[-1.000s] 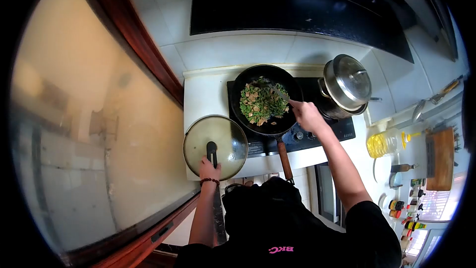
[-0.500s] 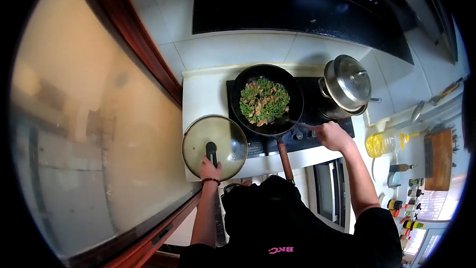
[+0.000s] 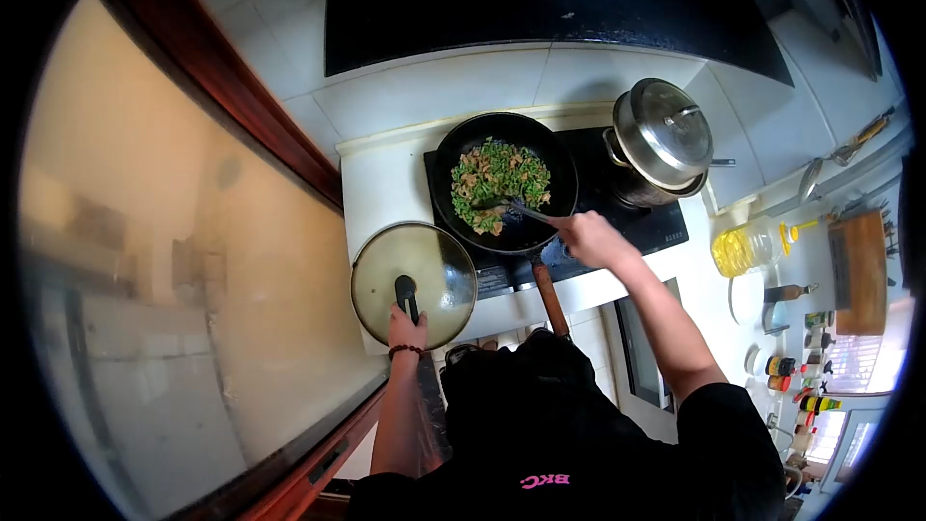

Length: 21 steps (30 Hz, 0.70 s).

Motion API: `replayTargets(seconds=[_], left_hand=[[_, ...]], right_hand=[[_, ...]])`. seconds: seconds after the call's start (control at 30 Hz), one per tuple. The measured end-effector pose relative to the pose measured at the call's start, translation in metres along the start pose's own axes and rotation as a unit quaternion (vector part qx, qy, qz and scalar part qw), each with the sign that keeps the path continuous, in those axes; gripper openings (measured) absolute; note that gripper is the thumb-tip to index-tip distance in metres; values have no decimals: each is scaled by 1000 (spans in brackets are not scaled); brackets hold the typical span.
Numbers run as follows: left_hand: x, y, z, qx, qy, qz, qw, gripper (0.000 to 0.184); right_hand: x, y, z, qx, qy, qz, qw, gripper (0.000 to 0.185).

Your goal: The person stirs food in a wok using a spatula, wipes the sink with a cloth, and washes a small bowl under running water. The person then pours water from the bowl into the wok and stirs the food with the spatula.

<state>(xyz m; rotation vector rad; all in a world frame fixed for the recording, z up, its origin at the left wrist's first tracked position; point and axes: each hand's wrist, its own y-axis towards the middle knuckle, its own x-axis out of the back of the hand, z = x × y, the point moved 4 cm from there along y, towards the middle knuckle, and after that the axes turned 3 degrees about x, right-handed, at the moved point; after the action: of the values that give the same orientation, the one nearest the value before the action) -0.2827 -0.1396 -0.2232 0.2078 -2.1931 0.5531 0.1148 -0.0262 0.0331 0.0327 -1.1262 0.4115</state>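
Observation:
My right hand (image 3: 593, 238) is closed round the handle of a dark spatula (image 3: 531, 210), whose head dips into the food in a black frying pan (image 3: 562, 159). Chopped green vegetable and brown meat pieces (image 3: 502, 178) cover the pan's bottom. The pan's wooden handle (image 3: 549, 297) points toward my body, with no hand on it. On the left, my left hand (image 3: 407, 328) grips the black knob of a round glass lid (image 3: 439, 280) with a metal rim. The lid lies at the counter's front left, close beside the pan.
A lidded steel pot (image 3: 661, 140) stands on the right of the black stove (image 3: 666, 229). Farther right are an oil jug (image 3: 748, 249), a wooden board (image 3: 858, 270) and several seasoning bottles. A range hood (image 3: 540, 0) hangs above. A wood-framed glass panel (image 3: 193, 260) borders the left.
My right hand has moved left toward the pan, bringing the spatula's head from the pan's right side into the food. My left hand stays on the lid knob. The view has shifted slightly.

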Motion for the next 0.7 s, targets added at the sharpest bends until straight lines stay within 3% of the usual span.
replayTargets(seconds=[0.13,0.23,0.4,0.5,0.6,0.7], left_hand=[[7,-4,-7,11,24,-16,1000,65],[4,-10,-4,0,16,-33,999,73],[9,-11,-11,-10,12,-36,999,76],[10,-12,-9,19,6,-18,1000,76],[12,-15,-11,-4,34,-52,998,79],[10,-16,-12,-18,69,-63,995,81]], right_hand=[[31,-26,5,4,4,18,1000,39],[6,-28,7,12,-11,59,998,39],[-8,-10,-1,8,-27,-5,1000,47],[9,-6,-15,-38,35,-136,989,45],[4,-3,-38,-70,11,-154,985,40],[-11,-9,-45,-68,94,-84,990,34]])
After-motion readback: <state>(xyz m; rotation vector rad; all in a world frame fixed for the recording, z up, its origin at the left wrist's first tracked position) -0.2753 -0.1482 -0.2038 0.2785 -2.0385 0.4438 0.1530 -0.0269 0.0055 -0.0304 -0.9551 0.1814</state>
